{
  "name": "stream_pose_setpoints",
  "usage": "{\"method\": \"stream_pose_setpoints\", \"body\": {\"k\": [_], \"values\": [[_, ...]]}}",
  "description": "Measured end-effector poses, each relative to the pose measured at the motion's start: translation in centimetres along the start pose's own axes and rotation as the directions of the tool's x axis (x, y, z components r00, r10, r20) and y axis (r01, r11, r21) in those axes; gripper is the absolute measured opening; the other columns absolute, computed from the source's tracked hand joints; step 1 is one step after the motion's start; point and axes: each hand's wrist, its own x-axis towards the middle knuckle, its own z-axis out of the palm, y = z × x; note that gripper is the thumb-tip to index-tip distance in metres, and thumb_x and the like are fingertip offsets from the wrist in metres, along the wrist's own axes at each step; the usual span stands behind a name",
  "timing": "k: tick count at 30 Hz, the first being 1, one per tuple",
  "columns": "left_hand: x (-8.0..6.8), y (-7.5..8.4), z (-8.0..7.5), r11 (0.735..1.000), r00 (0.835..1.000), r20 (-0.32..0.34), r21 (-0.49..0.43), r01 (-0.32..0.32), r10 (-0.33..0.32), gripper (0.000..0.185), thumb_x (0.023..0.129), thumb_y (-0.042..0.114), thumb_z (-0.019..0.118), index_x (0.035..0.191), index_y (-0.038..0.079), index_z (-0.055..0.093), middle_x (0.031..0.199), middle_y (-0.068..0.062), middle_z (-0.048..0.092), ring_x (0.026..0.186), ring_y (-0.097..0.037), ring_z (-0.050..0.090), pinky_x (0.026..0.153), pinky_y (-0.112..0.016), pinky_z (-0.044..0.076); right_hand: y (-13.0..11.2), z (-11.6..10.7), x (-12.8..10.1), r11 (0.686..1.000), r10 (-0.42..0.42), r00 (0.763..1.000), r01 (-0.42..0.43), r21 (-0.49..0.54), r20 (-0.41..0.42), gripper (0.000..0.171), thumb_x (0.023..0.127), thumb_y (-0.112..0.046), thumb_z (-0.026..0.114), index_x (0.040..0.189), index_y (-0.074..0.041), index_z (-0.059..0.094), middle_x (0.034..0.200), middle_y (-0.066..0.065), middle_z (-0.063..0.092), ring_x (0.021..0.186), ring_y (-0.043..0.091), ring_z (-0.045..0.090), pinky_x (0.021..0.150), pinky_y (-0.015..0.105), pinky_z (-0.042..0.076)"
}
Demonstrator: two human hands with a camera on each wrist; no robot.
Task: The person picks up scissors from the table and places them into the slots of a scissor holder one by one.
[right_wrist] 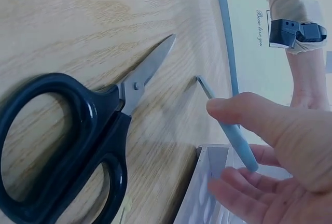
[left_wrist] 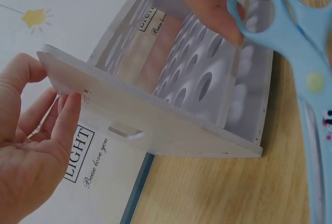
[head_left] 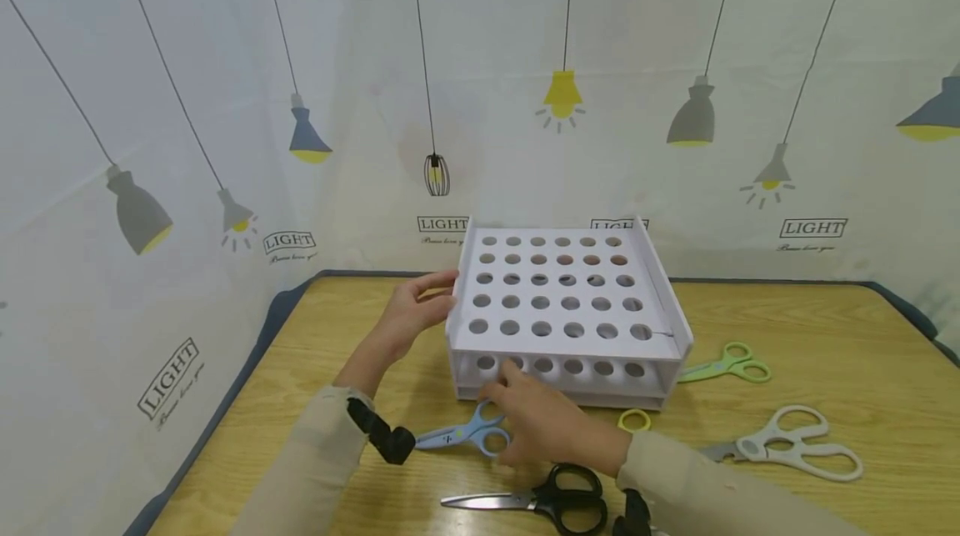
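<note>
My right hand [head_left: 551, 423] holds light blue scissors [head_left: 459, 435] by the handle, in front of a white rack [head_left: 562, 343] with rows of round holes. In the right wrist view the thumb lies on the near side of the blue scissors [right_wrist: 236, 140] and the fingers are behind; their tip points down at the table. My left hand [head_left: 405, 318] touches the rack's left side panel [left_wrist: 155, 115] with its fingertips, the fingers loosely bent. Black-handled scissors [head_left: 551, 501] lie just below the right hand.
Right of the rack lie green scissors [head_left: 731, 365] and white scissors [head_left: 791, 443]. A yellow handle loop [head_left: 634, 419] shows behind the right wrist, its other part hidden. A lamp-patterned curtain [head_left: 510, 144] stands behind the wooden table [head_left: 750, 311].
</note>
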Motion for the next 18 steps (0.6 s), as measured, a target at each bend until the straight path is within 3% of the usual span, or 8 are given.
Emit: {"method": "stream_pose_setpoints", "body": {"k": [7, 12, 15, 18], "values": [[0.02, -0.18, -0.01, 1.000, 1.000, -0.008, 0.002, 0.011, -0.011, 0.045, 0.086, 0.001, 0.057, 0.130, -0.002, 0.049, 0.126, -0.021, 0.050, 0.110, -0.027, 0.053, 0.081, -0.029, 0.050, 0.11, -0.11, 0.01, 0.992, -0.014, 1.000, 0.011, 0.126, 0.019, 0.059, 0.058, -0.009, 0.082, 0.111, -0.003, 0.055, 0.093, 0.005, 0.049, 0.071, 0.009, 0.046, 0.061, 0.018, 0.044], [-0.02, -0.20, 0.00, 1.000, 1.000, -0.005, 0.001, 0.005, -0.005, 0.045, 0.086, 0.000, 0.056, 0.131, -0.002, 0.048, 0.126, -0.021, 0.049, 0.111, -0.028, 0.051, 0.081, -0.028, 0.050, 0.06, -0.14, 0.18, 0.987, 0.029, 1.000, -0.030, 0.156, 0.004, 0.064, 0.057, -0.001, 0.080, 0.116, -0.002, 0.054, 0.096, 0.008, 0.053, 0.076, 0.013, 0.048, 0.065, 0.022, 0.045], [-0.02, -0.17, 0.00, 1.000, 1.000, -0.002, 0.001, -0.002, 0.002, 0.045, 0.086, 0.000, 0.056, 0.131, -0.002, 0.048, 0.126, -0.022, 0.049, 0.111, -0.028, 0.051, 0.080, -0.028, 0.050, 0.15, -0.23, 0.27, 0.980, 0.055, 0.998, -0.055, 0.193, 0.008, 0.065, 0.060, 0.004, 0.076, 0.120, -0.002, 0.053, 0.093, 0.005, 0.052, 0.074, 0.011, 0.047, 0.062, 0.020, 0.044], [0.03, -0.18, -0.03, 1.000, 1.000, 0.002, 0.004, -0.007, 0.007, 0.045, 0.086, 0.001, 0.057, 0.130, -0.002, 0.048, 0.126, -0.022, 0.048, 0.111, -0.029, 0.052, 0.080, -0.029, 0.050, 0.26, -0.33, 0.29, 0.975, 0.027, 1.000, -0.025, 0.220, -0.006, 0.061, 0.065, 0.008, 0.072, 0.123, -0.001, 0.052, 0.090, 0.004, 0.051, 0.071, 0.010, 0.048, 0.061, 0.019, 0.044]]}}
